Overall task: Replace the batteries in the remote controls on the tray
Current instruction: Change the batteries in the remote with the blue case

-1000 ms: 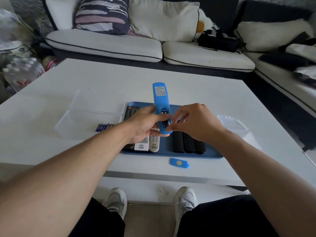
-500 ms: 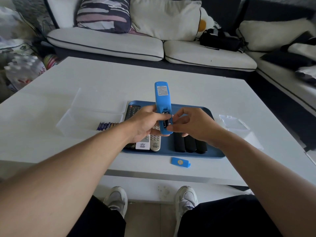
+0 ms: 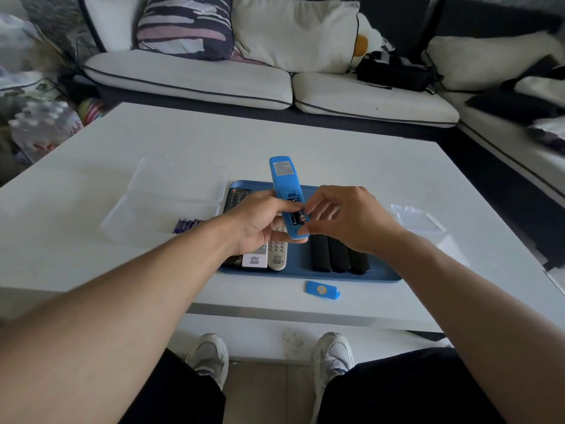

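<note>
My left hand (image 3: 260, 221) grips the lower end of a blue remote (image 3: 284, 185), held back-side up above the blue tray (image 3: 382, 278). Its battery bay is open and dark batteries (image 3: 298, 218) show inside. My right hand (image 3: 345, 218) has its fingertips at those batteries, thumb under the remote's end. The remote's blue battery cover (image 3: 322, 290) lies on the white table in front of the tray. On the tray lie white remotes (image 3: 276, 257), black remotes (image 3: 336, 255) and a dark keypad remote (image 3: 237, 197).
A clear plastic box (image 3: 159, 209) stands left of the tray with purple batteries (image 3: 186, 224) in it. Another clear container (image 3: 419, 221) lies at the right. The table's near edge is just past the cover. A sofa runs along the back and right.
My right hand's fingers have opened out and shifted a little over the battery bay. The blue remote stays held in my left hand, almost unmoved.
</note>
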A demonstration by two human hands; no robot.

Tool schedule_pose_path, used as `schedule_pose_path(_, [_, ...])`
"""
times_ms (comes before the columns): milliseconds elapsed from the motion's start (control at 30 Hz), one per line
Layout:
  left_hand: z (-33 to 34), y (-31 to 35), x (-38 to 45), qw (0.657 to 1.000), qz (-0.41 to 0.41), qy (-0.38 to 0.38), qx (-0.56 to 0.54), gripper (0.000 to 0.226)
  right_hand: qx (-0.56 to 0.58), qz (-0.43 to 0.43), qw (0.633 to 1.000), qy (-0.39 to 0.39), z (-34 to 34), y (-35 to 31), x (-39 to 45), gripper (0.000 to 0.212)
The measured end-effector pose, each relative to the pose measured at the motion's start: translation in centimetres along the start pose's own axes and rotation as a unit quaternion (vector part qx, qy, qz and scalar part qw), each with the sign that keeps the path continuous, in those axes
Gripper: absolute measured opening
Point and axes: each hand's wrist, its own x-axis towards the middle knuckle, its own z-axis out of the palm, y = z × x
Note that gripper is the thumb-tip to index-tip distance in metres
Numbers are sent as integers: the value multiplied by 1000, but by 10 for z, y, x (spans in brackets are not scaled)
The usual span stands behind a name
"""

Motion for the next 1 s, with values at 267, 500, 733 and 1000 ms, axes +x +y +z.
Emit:
schedule_pose_path(267, [2,3,0,997,10,32,-68,11,42,12,998,55,2,4,2,14])
schedule_pose_path(500, [3,4,-1,998,12,37,-40,16,28,6,998,48,3,5,2,14])
schedule_pose_path(733, [3,2,-1,999,8,43,7,23,24,-6,999,44,3,5,3,16])
schedule_pose_path(1000, [6,0,-7,999,-22,30,27,34,-74,-16,997,22,6,3,4,30])
